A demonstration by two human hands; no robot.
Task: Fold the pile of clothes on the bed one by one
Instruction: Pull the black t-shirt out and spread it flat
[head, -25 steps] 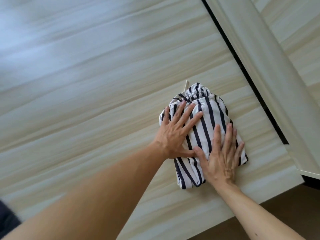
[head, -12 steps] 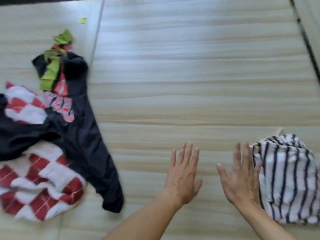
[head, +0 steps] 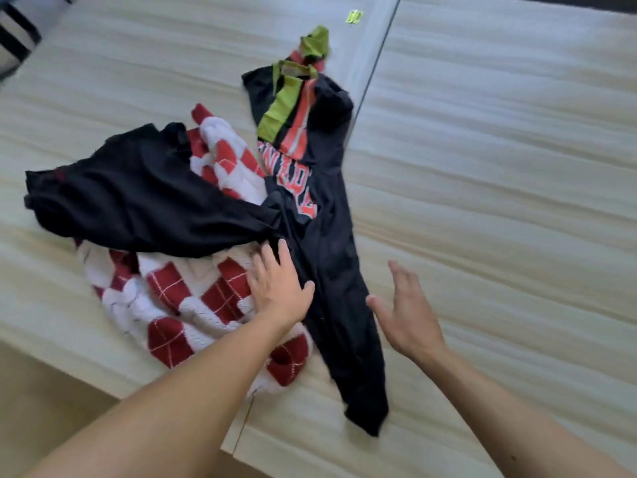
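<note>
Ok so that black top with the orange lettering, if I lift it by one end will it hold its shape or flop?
Probably floppy: the black top lies crumpled and creased, following the surface under it. It looks thin, so it is likely light for its size. Its edge overlaps the red and white sweater, so lifting it may drag that along.

Only text: red-orange block lettering [head: 293, 174] with pale outlines on the dark garment [head: 324, 236], running sideways and broken by creases (a few capitals show, no whole word reads). The small yellow-green scrap [head: 355, 17] on the bed near the top edge is too small to read.
</note>
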